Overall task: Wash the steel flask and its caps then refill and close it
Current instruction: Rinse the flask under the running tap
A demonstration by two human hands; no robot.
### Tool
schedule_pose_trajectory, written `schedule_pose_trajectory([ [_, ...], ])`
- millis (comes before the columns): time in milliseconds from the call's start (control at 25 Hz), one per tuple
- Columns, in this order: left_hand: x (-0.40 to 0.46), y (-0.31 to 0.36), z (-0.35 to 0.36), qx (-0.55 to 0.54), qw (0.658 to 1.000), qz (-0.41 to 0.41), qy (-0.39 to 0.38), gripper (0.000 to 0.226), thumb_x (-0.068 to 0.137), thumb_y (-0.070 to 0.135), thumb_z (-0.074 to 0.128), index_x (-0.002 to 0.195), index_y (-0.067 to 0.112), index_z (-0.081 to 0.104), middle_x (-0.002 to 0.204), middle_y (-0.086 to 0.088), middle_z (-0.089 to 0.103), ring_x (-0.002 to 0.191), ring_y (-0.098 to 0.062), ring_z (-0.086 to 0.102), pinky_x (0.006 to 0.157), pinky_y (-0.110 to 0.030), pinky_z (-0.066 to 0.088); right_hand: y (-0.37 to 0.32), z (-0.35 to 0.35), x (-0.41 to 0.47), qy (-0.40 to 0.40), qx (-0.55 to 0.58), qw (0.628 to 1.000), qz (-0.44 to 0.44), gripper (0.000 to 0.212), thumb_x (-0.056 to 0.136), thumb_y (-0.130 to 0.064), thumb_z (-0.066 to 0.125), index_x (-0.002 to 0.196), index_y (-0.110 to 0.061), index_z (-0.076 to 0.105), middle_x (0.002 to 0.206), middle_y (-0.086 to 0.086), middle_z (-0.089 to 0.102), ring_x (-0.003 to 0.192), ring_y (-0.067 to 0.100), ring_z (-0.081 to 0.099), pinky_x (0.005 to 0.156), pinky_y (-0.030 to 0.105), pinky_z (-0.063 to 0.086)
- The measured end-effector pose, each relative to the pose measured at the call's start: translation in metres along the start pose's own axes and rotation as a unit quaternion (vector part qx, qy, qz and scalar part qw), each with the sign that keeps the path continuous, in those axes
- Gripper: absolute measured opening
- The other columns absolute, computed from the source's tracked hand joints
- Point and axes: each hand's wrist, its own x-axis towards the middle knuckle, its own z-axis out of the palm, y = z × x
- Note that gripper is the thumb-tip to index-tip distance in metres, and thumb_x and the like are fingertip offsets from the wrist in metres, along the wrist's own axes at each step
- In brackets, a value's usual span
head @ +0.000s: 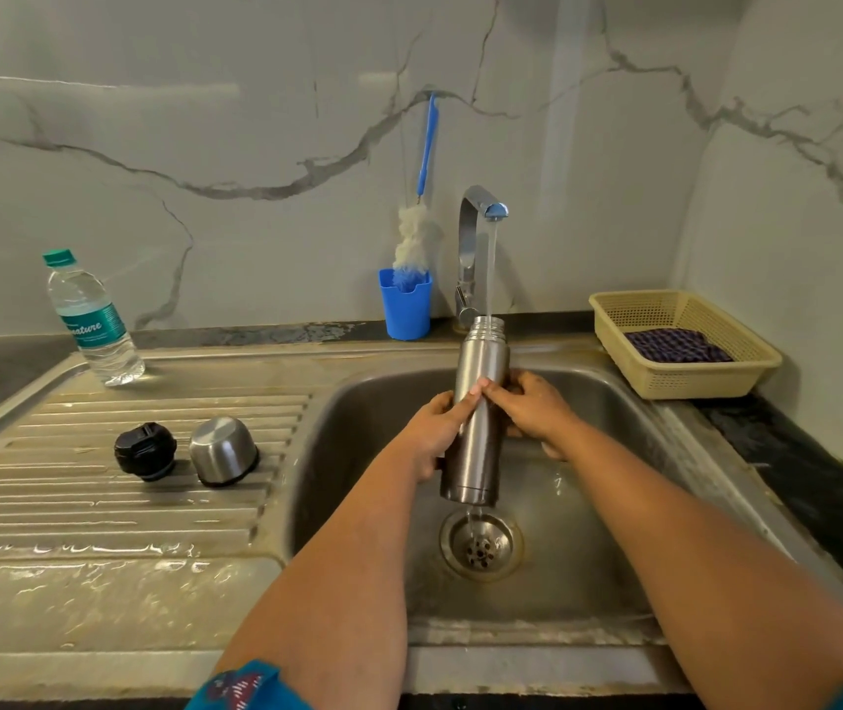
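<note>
Silver flask [478, 402], blue cup [405, 304]

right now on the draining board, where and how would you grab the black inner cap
Grip the black inner cap around its round side wall, coming from above with the left hand. It sits apart from the steel cup cap, so fingers fit around it.

Counted: one flask [475, 417], two caps [145, 450] [223, 457], one bottle [91, 320], one brush [416, 233], one cup [405, 304], one basket [685, 345], one tap [475, 248], two hands [434, 427] [537, 407].

A single wide-angle head view looks forward and down from close above the sink [588, 597], taking in the worktop [788, 433] and the marble wall [204, 120] behind.
</note>
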Motion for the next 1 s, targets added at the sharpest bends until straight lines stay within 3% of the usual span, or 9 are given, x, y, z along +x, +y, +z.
schedule_pose_trajectory([
  [200, 0.003, -0.003, -0.008, -0.036, 0.999, -0.016, -0.009, 0.054, 0.09, 0.062, 0.057, 0.129, 0.024, 0.054, 0.123, -0.005, 0.062, 0.113, -0.023, 0.059, 0.103, -0.054, 0.046, 0.0, -0.003, -0.004, -0.038, -0.012, 0.999, -0.02, 0.067, 0.084, -0.044, 0.068, 0.141, -0.028, 0.036, 0.133, 0.002, 0.052, 0.113, 0.022, 0.056, 0.085, 0.039, 0.054],
  [400, 0.0, -0.002, -0.007, -0.053, 0.998, 0.019, -0.026, 0.049, 0.094, 0.05, 0.059, 0.135, 0.025, 0.053, 0.121, -0.002, 0.063, 0.109, -0.017, 0.06, 0.085, -0.039, 0.051, 0.003, -0.014, -0.002, -0.04, -0.002, 0.998, -0.043, 0.072, 0.08, -0.036, 0.075, 0.141, -0.033, 0.036, 0.133, 0.004, 0.052, 0.117, 0.024, 0.054, 0.093, 0.044, 0.051],
  [560, 0.003, 0.0, -0.002, -0.065, 0.996, 0.054, -0.014, 0.05, 0.096, 0.046, 0.058, 0.141, 0.028, 0.044, 0.125, -0.002, 0.059, 0.106, -0.016, 0.058, 0.091, -0.041, 0.049, 0.004, -0.012, -0.001, -0.008, -0.007, 0.997, -0.077, 0.073, 0.081, -0.034, 0.075, 0.143, -0.031, 0.036, 0.138, 0.003, 0.049, 0.123, 0.021, 0.05, 0.098, 0.041, 0.048],
  [680, 0.005, 0.0, 0.001, -0.062, 0.995, 0.077, -0.004, 0.051, 0.096, 0.045, 0.059, 0.141, 0.027, 0.041, 0.127, -0.005, 0.057, 0.11, -0.02, 0.059, 0.083, -0.036, 0.052, 0.004, -0.012, 0.0, 0.002, -0.002, 0.996, -0.091, 0.073, 0.081, -0.032, 0.074, 0.143, -0.032, 0.036, 0.141, 0.004, 0.047, 0.124, 0.021, 0.049, 0.098, 0.04, 0.047],
  [840, 0.011, -0.003, 0.001, -0.059, 0.994, 0.091, 0.0, 0.05, 0.095, 0.046, 0.06, 0.139, 0.029, 0.042, 0.129, -0.007, 0.059, 0.115, -0.023, 0.06, 0.099, -0.047, 0.05, 0.004, -0.011, 0.002, 0.007, -0.004, 0.996, -0.093, 0.074, 0.08, -0.034, 0.075, 0.143, -0.033, 0.035, 0.142, 0.003, 0.047, 0.123, 0.021, 0.05, 0.097, 0.038, 0.047],
  [1000, 0.011, -0.005, 0.003, -0.061, 0.991, 0.114, 0.019, 0.057, 0.096, 0.045, 0.059, 0.146, 0.027, 0.039, 0.126, -0.004, 0.061, 0.114, -0.019, 0.061, 0.097, -0.039, 0.049, 0.003, -0.008, 0.001, 0.027, -0.013, 0.995, -0.099, 0.077, 0.079, -0.038, 0.075, 0.144, -0.035, 0.033, 0.142, 0.002, 0.047, 0.124, 0.02, 0.05, 0.097, 0.038, 0.047],
])
